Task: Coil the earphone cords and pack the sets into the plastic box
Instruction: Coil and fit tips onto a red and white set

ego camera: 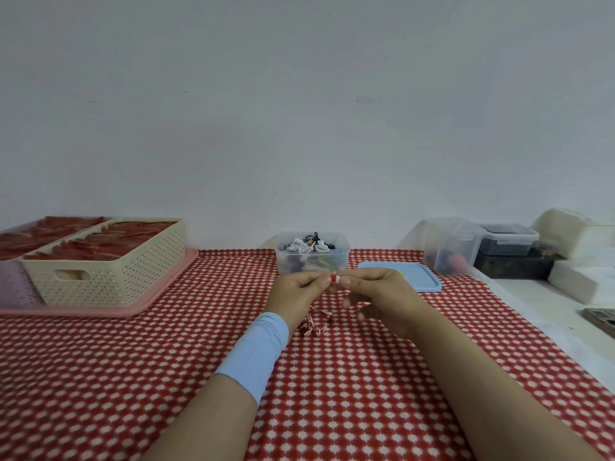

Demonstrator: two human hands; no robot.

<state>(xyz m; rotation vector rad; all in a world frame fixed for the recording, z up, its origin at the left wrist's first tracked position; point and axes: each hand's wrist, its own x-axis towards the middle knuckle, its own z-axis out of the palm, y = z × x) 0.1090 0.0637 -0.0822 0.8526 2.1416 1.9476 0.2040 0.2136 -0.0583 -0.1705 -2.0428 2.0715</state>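
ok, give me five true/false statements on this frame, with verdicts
1. The left hand and the right hand both pinch the red-and-white earphone set. True.
2. The blue lid is snapped onto the clear plastic box. False: the lid lies on the cloth to the box's right, and the box is open.
3. The box already holds a pile of earphones. True.
4. The cream perforated basket stands to the right of the hands. False: it stands to the left, on a pink tray.
5. The striped cord trails below the hands. True.
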